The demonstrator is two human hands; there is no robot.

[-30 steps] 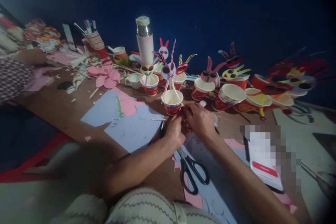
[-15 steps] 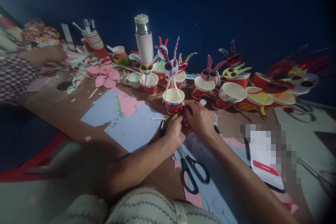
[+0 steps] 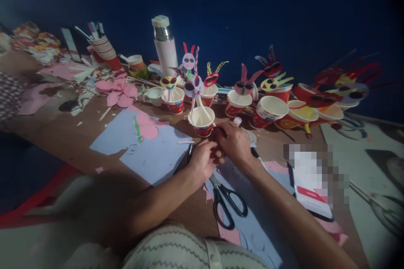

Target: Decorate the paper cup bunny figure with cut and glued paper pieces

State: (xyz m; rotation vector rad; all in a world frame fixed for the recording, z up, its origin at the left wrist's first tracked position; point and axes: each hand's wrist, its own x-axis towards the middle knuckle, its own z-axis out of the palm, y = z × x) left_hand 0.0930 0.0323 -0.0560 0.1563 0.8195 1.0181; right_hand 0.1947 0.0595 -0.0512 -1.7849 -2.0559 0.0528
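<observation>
My left hand (image 3: 204, 157) and my right hand (image 3: 235, 141) meet just in front of a red and white paper cup (image 3: 202, 129). Both have curled fingers; anything small between them is hidden. From the cup rises a pale paper face (image 3: 193, 88) with dark eyes and two long ears, on white strips. Right below my hands lie black-handled scissors (image 3: 227, 201), blades partly covered by my left hand. A short striped straw piece (image 3: 185, 143) rests left of my fingers on a light blue paper sheet (image 3: 151, 157). Beyond my right hand is a small pink-capped cylinder (image 3: 237, 121).
Several cups with paper faces, a stack of plain cups (image 3: 272, 109) and a flask (image 3: 166, 52) line the back. Pink paper petals (image 3: 118, 90) and scraps lie left. A phone-like device (image 3: 312, 201), partly pixelated, lies right. Another person's sleeve (image 3: 11, 92) shows far left.
The view has turned slightly right, so everything sits further left. My hands stay together by the cup, with the left fingers slightly loosened. The other person's hand has drawn back toward the left edge.
</observation>
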